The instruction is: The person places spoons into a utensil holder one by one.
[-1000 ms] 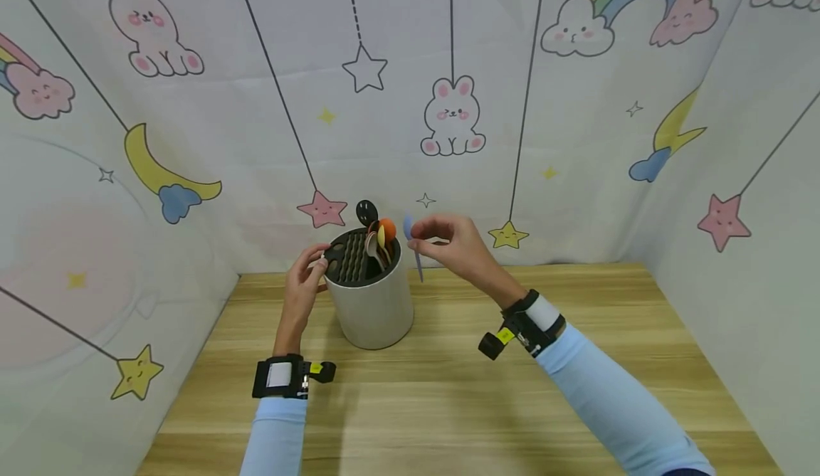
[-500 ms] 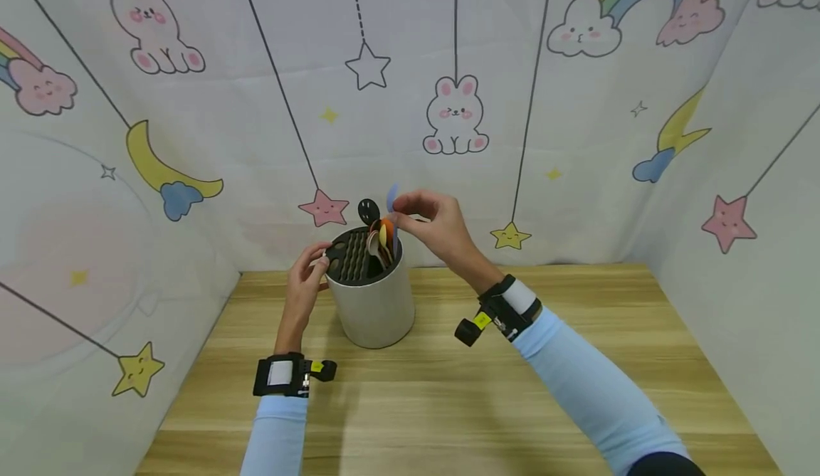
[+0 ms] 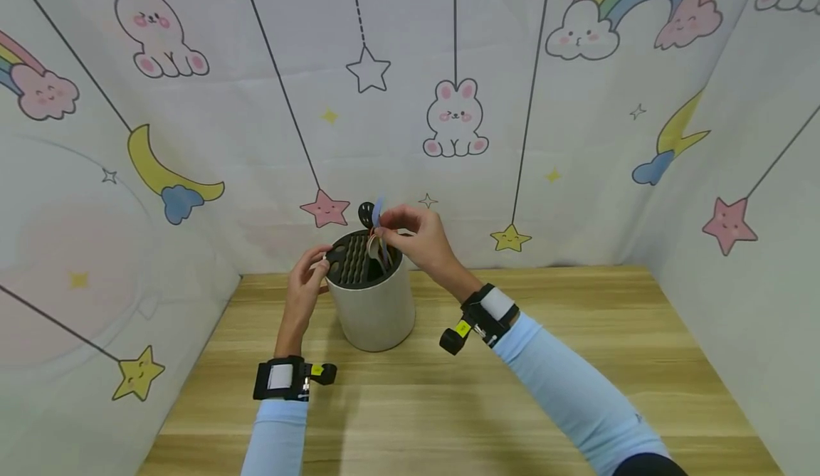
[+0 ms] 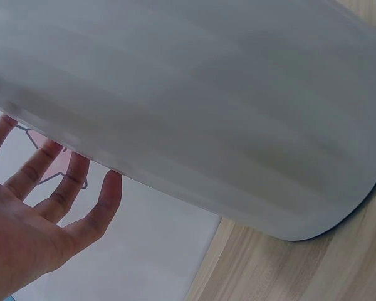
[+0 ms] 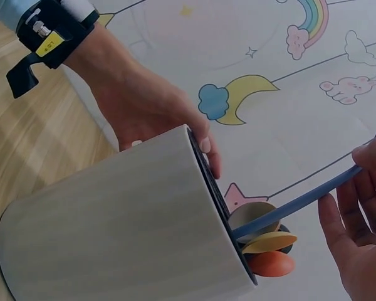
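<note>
A cream cylindrical utensil holder (image 3: 374, 316) with a black slotted top stands upright on the table. My left hand (image 3: 303, 287) grips its left side near the rim, thumb at the top edge; in the left wrist view the fingertips (image 4: 113, 183) touch the wall. Above the opening, my right hand (image 3: 419, 240) pinches a blue spoon (image 5: 301, 202) by thumb and fingers near its upper end. The spoon's lower end is inside the holder, hidden. Beside it are a yellow spoon (image 5: 271, 242), an orange spoon (image 5: 272, 264), a greyish spoon (image 3: 374, 247) and a black slotted spoon (image 3: 366, 214).
The holder stands on a wood-grain table (image 3: 410, 419), toward its back edge. Behind and to both sides hangs white cloth (image 3: 576, 205) printed with rabbits, stars and rainbows. Each wrist wears a black strap with a camera (image 3: 453, 341).
My right hand has moved left with the blue spoon, from beside the holder to over its opening, and the spoon's lower end has gone in. My left hand has stayed at the rim.
</note>
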`<state>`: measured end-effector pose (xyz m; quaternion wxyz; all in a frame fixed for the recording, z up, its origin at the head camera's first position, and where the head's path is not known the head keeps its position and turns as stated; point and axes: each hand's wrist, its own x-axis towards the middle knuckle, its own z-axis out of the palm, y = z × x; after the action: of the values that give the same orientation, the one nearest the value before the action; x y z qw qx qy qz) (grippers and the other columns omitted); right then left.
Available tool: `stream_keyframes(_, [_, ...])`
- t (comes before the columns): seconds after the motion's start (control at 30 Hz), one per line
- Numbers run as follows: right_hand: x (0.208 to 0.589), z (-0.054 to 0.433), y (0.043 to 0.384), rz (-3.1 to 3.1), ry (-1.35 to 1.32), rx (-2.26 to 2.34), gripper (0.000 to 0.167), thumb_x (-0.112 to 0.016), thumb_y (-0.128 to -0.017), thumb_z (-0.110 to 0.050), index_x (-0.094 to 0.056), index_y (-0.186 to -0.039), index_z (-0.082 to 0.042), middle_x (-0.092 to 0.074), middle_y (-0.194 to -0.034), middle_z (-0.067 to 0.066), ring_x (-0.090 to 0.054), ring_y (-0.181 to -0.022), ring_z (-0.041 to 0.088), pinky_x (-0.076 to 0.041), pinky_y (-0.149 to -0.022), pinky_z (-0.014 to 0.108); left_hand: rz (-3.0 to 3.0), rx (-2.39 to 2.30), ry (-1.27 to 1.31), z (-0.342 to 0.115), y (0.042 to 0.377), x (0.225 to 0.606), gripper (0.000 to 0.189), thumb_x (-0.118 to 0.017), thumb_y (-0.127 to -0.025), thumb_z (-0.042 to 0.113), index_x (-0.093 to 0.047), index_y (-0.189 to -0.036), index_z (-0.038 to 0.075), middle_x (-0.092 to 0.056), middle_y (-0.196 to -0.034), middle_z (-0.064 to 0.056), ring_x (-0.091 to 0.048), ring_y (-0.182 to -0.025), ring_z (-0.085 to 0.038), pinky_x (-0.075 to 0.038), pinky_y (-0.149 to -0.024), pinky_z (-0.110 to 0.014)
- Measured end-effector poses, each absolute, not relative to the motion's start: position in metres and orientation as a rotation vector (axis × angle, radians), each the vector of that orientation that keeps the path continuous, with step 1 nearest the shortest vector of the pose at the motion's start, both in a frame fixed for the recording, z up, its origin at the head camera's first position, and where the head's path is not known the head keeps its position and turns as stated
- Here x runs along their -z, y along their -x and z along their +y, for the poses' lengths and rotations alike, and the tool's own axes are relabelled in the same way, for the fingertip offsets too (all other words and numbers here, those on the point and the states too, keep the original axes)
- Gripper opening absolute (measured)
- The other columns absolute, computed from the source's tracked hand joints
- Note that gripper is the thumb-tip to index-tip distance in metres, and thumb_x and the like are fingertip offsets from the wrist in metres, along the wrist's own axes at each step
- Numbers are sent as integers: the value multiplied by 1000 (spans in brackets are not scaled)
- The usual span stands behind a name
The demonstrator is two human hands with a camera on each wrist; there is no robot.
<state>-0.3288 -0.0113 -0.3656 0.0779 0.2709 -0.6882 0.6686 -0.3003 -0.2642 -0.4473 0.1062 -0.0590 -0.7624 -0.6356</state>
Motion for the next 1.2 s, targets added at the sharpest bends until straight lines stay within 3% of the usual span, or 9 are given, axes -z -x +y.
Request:
stream_keyframes(0.33, [382, -15, 329, -2084, -771, -2026, 11, -74, -93, -3, -72, -103, 1, -71, -104, 11, -67, -99, 22, -53, -95, 40, -2233, 1865, 173, -274, 318, 475, 41, -48, -109, 20, -52, -147, 5, -50, -145, -20, -58, -114, -19, -52, -89, -56])
stream_keyframes(0.57, [394, -16, 327, -2088, -740, -2054, 10, -74, -91, 0, -71, -100, 4, -70, -104, 13, -68, -101, 24, -53, -96, 44, -2213, 1860, 168, -275, 320, 480, 40, -52, -108, 29, -56, -145, 13, -53, -143, -13, -58, -116, -22, -55, -84, -43])
stream_keyframes(0.7, [399, -16, 326, -2090, -733, -2063, 11, -75, -91, 0, -71, -100, 4, -71, -104, 14, -68, -101, 24, -53, -96, 48, -2207, 1857, 166, -274, 318, 481, 41, -53, -108, 31, -57, -144, 12, -54, -142, -13, -58, -117, -24, -55, -84, -45])
stream_keyframes(0.83, [401, -16, 325, -2123, -719, -2057, 11, -75, -91, -2, -72, -101, 3, -71, -105, 13, -68, -102, 23, -54, -95, 42, -2204, 1852, 167, -273, 317, 480, 40, -53, -108, 31, -57, -144, 13, -54, -141, -13, -58, -116, -22, -55, -85, -46])
stream_keyframes(0.97, [403, -15, 325, -2155, -712, -2047, 12, -75, -91, -2, -72, -102, 2, -71, -107, 12, -67, -101, 21, -55, -92, 34, -2221, 1857, 171, -268, 306, 462, 40, -51, -109, 23, -55, -145, 7, -53, -141, -17, -59, -114, -19, -54, -87, -47])
stream_keyframes(1.2, [407, -14, 325, -2156, -735, -2050, 13, -75, -92, -3, -72, -103, 2, -71, -107, 13, -67, -101, 23, -52, -97, 48, -2237, 1862, 174, -262, 296, 447, 40, -49, -109, 16, -53, -145, 1, -53, -140, -20, -60, -111, -14, -55, -84, -39])
